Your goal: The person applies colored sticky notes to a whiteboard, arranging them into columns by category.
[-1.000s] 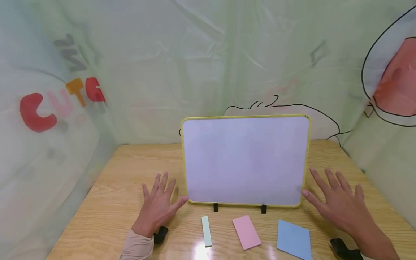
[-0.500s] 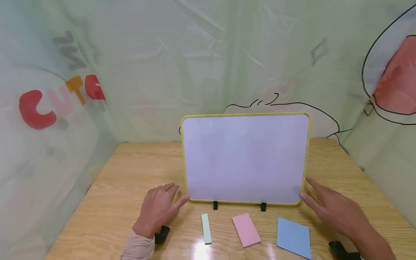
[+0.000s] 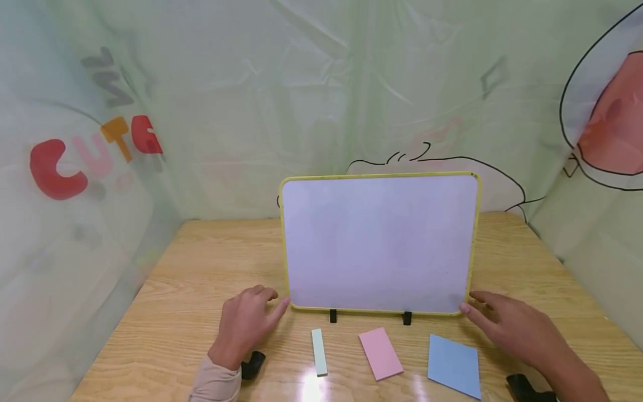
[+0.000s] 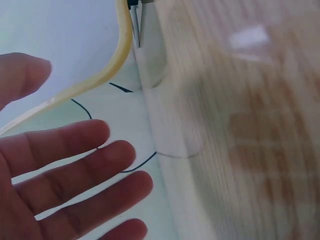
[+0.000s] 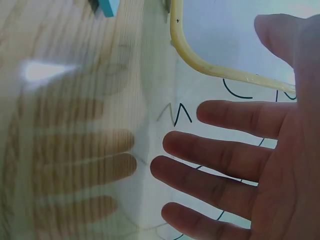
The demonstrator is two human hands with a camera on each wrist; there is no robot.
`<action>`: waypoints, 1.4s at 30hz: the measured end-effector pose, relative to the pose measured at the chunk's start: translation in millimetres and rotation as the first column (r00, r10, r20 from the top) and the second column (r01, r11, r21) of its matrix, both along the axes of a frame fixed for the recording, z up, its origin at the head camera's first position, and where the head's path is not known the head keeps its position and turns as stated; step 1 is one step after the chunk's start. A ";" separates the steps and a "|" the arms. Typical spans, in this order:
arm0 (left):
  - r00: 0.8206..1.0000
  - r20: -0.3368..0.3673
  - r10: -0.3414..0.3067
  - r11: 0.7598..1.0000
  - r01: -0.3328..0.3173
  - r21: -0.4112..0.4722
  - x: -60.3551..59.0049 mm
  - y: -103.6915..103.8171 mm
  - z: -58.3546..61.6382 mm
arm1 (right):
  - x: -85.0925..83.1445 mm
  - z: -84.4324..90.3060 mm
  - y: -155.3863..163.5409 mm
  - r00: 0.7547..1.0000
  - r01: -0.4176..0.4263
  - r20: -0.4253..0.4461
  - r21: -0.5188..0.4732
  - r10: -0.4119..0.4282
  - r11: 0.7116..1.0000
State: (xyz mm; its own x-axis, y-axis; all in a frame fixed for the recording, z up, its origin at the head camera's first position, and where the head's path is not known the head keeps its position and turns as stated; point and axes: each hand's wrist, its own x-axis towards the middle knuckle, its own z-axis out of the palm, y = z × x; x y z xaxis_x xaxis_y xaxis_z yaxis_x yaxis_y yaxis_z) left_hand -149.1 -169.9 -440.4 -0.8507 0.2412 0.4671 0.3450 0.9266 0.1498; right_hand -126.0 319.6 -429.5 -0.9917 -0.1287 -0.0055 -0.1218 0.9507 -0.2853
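Note:
A whiteboard (image 3: pixel 379 243) with a yellow frame stands upright on black feet (image 3: pixel 407 318). By its lower left corner is my left hand (image 3: pixel 246 321), thumb at the edge in the head view. The left wrist view shows those fingers (image 4: pixel 82 175) fairly straight and spread beyond the frame, thumb over the white face. My right hand (image 3: pixel 517 326) is at the lower right corner, its thumb overlapping the frame. In the right wrist view its fingers (image 5: pixel 215 155) are extended, with the board's corner between thumb and fingers. Firm contact with the board cannot be told.
In front of the board lie a narrow pale green strip (image 3: pixel 318 352), a pink rectangle (image 3: pixel 380 353) and a blue square-like piece (image 3: pixel 454 365) on the wooden table (image 3: pixel 201 257). A printed plastic sheet (image 3: pixel 226 111) hangs behind and at both sides.
Both hands had fingers spread wide beside the board. Since then the fingers have lowered and bent toward the board's lower corners, thumbs closer to its frame. The board and coloured pieces stay put.

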 end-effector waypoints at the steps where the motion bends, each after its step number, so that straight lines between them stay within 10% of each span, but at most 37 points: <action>1: 1.000 -0.012 -0.008 1.000 0.008 0.003 0.1 0.4 0.0 | 0.2 0.1 -0.1 1.000 -0.001 0.002 -0.005 0.001 1.000; 8: 0.991 -0.107 -0.085 0.995 0.089 0.038 1.3 2.8 0.0 | 3.4 5.0 -1.2 0.999 -0.015 0.030 -0.019 0.016 1.000; 16: 0.940 -0.198 -0.277 0.958 0.286 0.016 7.4 25.8 -3.0 | 10.4 6.3 -5.1 0.991 -0.030 0.128 -0.056 0.037 0.998; 42: 0.797 -0.112 -0.594 0.804 0.582 -0.120 27.3 121.1 -4.3 | 12.5 -6.3 -23.1 0.937 -0.260 0.146 -0.309 0.316 0.915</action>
State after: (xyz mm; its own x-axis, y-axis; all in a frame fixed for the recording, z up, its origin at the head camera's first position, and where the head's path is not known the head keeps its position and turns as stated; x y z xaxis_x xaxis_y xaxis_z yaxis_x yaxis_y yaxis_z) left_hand -121.8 -48.8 -444.7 -0.4619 0.7131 0.5274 0.8387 0.5446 -0.0019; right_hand -113.5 296.5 -435.8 -0.8950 -0.4322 -0.1106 -0.2951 0.7594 -0.5799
